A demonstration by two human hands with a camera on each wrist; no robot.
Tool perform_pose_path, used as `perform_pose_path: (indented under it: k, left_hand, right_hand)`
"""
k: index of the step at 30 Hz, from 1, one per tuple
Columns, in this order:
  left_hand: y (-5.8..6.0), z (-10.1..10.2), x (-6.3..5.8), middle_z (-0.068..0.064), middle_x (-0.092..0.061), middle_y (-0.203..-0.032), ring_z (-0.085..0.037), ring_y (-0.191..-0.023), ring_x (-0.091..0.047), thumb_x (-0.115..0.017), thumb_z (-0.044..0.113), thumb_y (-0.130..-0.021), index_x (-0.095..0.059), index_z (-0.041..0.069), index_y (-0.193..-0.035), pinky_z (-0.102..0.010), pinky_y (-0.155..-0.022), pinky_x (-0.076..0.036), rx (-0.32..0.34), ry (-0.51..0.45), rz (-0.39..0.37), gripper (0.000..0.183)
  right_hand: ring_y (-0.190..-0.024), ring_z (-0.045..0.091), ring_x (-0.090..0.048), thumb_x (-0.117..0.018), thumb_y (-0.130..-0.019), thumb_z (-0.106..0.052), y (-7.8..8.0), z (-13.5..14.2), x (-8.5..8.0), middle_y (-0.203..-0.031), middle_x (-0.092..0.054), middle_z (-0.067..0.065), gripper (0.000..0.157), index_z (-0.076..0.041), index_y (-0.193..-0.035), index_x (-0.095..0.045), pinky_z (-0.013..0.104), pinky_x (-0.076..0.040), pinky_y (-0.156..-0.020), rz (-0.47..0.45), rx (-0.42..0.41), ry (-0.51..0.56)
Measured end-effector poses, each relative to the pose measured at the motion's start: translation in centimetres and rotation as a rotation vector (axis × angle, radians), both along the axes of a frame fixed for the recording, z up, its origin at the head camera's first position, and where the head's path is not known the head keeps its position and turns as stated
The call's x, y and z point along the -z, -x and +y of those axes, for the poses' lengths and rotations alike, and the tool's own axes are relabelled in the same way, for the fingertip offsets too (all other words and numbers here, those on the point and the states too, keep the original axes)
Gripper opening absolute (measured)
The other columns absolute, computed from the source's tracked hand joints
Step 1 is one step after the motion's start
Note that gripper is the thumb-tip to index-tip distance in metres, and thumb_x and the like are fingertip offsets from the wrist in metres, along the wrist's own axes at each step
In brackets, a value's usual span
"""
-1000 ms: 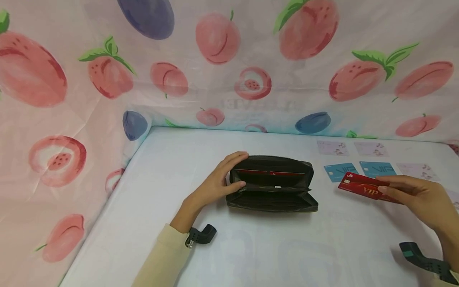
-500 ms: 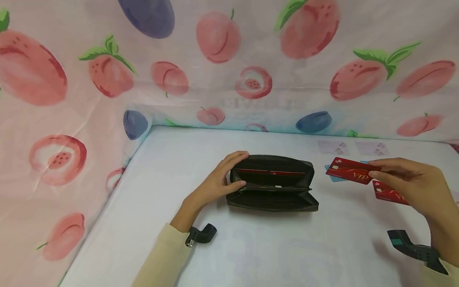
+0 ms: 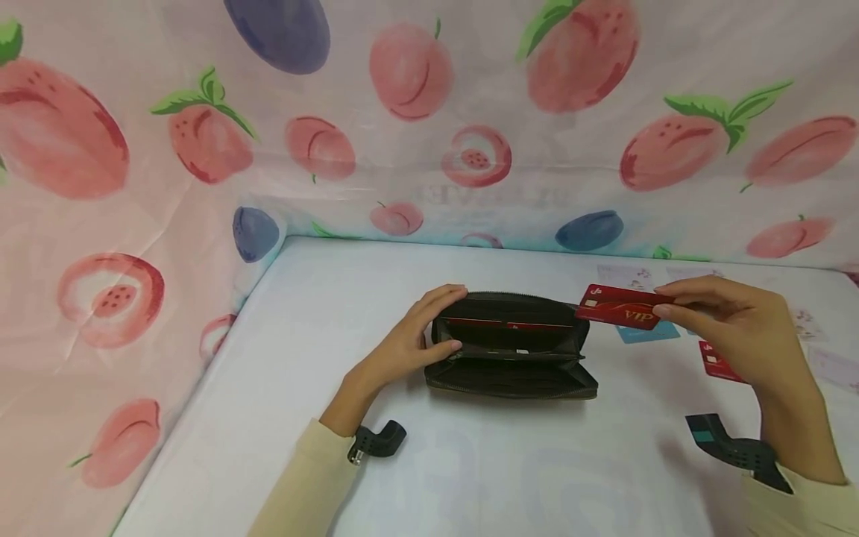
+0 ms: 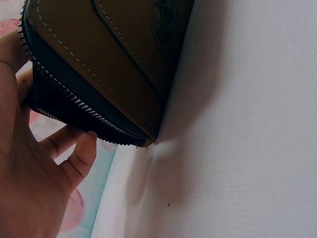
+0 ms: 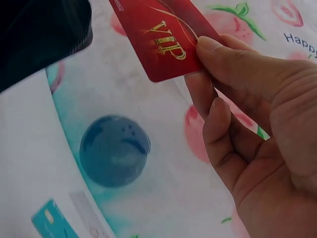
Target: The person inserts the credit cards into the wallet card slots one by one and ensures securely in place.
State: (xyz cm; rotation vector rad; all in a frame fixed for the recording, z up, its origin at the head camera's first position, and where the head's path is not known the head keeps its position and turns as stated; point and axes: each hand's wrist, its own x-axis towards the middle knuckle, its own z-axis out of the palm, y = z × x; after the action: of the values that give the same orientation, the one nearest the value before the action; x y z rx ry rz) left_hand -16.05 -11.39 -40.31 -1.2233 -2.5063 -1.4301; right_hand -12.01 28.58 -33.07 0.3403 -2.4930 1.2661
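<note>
A dark zip-around wallet (image 3: pixel 510 384) stands spread on the table, its compartments facing up. Red card edges (image 3: pixel 473 322) show in slots along its back inner side. My left hand (image 3: pixel 409 339) grips the wallet's left end, thumb at the middle divider and fingers behind the back panel. In the left wrist view the wallet's brown stitched outside and zip teeth show. Between thumb and fingers, my right hand (image 3: pixel 745 321) pinches a red VIP card (image 3: pixel 620 307) by its right end. The card's left end overlaps the wallet's upper right corner in the head view.
Another red card (image 3: pixel 719 363) lies on the table below my right hand, partly hidden. A blue card (image 3: pixel 647 333) and several pale cards (image 3: pixel 835 367) lie at the right. A fruit-print cloth (image 3: pixel 322 201) hangs along the back and left table edges.
My right hand has lifted one red card off another, which stays on the table, and carried it left to the wallet's right edge. The left hand keeps its hold on the wallet.
</note>
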Motion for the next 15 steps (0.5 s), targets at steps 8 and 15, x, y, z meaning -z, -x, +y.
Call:
perform_pose_path:
  k: [8, 15]
  left_hand:
    - [-0.1, 0.1, 0.0, 0.003, -0.026, -0.153, -0.015, -0.14, -0.021, -0.066, 0.017, -0.091, -0.032, 0.014, -0.15, -0.045, -0.109, -0.024, -0.006, 0.006, -0.007, 0.068]
    - [0.0, 0.0, 0.0, 0.003, -0.027, -0.152, -0.015, -0.14, -0.021, -0.066, 0.019, -0.091, -0.032, 0.014, -0.149, -0.045, -0.109, -0.024, -0.012, 0.007, -0.006, 0.068]
  right_hand:
    - [-0.101, 0.014, -0.054, -0.074, -0.082, 0.0, 0.8, -2.5, -0.8, -0.103, -0.067, -0.006, 0.024, -0.003, -0.107, -0.073, 0.013, -0.046, -0.07, 0.014, -0.006, 0.025]
    - [-0.096, 0.017, -0.057, -0.073, -0.079, 0.008, 1.4, -4.5, -1.1, -0.097, -0.07, -0.003, 0.026, 0.001, -0.103, -0.073, 0.017, -0.046, -0.074, 0.094, -0.072, 0.089]
